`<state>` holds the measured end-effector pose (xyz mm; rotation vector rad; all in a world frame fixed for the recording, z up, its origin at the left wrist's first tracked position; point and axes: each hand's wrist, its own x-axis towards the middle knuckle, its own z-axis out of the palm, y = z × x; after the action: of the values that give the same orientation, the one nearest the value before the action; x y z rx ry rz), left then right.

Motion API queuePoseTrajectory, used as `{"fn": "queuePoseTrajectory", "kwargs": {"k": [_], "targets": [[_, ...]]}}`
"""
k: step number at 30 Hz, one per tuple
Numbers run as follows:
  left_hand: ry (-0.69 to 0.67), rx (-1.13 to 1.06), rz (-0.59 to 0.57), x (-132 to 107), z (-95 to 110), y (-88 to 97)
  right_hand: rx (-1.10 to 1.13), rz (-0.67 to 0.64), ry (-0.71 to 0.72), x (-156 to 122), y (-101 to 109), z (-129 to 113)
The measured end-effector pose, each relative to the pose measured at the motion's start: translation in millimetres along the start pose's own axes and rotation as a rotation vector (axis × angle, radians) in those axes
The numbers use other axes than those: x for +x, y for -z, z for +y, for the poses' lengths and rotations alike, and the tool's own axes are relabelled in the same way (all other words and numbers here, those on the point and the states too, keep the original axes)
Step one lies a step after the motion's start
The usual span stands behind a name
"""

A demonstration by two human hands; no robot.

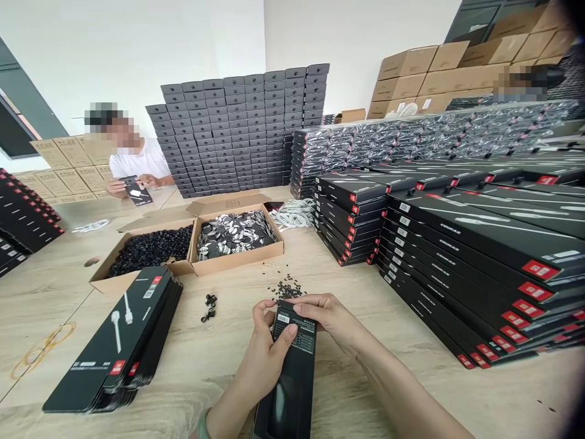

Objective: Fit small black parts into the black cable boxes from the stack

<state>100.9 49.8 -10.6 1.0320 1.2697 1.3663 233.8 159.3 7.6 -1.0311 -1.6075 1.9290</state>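
My left hand [267, 347] grips a long black retail box [292, 360] near its top end, with the thumb across the printed label side. My right hand [326, 317] comes in from the right, its fingers pinching the box's top edge. The lower end of the box runs out of the picture. Just beyond my hands lies a small scatter of black rubbery bits [286, 288]. To the left sit several black cable clips [209, 308] on the wood table [219, 390]. A stack of black boxes [114, 344] printed with a white cable lies further left.
Two cardboard trays hold black bits [150, 250] and black-and-white bagged items [235, 235]. White cables [292, 213] lie behind them. Tall stacks of black boxes [475, 256] fill the right. A seated co-worker [137, 164] handles a box beyond. Brown cartons [457, 73] stand at the back.
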Motion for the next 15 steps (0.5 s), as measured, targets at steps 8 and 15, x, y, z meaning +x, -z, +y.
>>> {"fn": "queuePoseTrajectory", "kwargs": {"k": [8, 15], "targets": [[0.037, -0.014, -0.021, 5, -7, 6.6, -0.284, 0.039, 0.250, -5, -8, -5], [0.004, 0.004, -0.002, 8, -7, 12.0, -0.777, 0.090, 0.552, -10, -13, 1]]}}
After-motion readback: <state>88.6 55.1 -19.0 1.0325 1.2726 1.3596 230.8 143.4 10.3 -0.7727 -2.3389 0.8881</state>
